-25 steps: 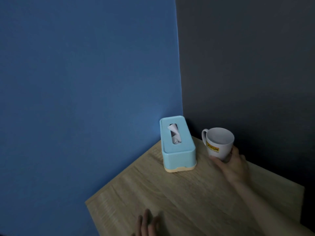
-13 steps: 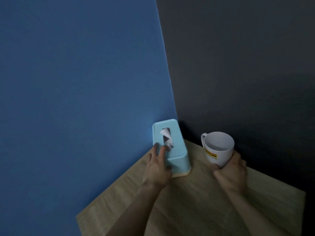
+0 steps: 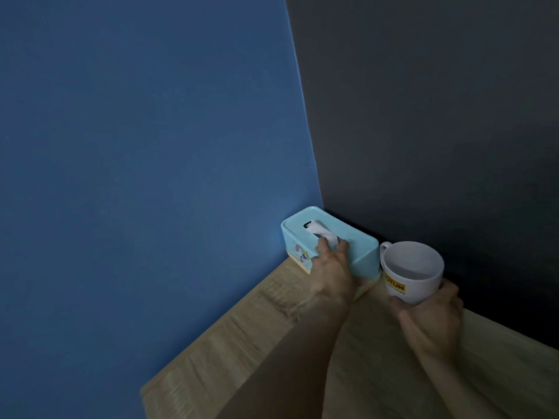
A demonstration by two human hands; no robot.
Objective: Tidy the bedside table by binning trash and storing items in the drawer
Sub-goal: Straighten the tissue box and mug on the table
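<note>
The box (image 3: 360, 247) has swung round into the table's (image 3: 242, 343) back corner, and the left hand (image 3: 331, 272) now grips its near side. The right hand (image 3: 429, 320) grips the mug (image 3: 411, 275) just beside the box. This looks like straightening up. Next, settle both squarely and let go.

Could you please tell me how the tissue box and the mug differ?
The tissue box is light blue and rectangular; the mug is white and round with a yellow label. The tissue box is lidded, a tissue poking out of its top; the mug is open and looks empty. Both are at the table corner.
</note>
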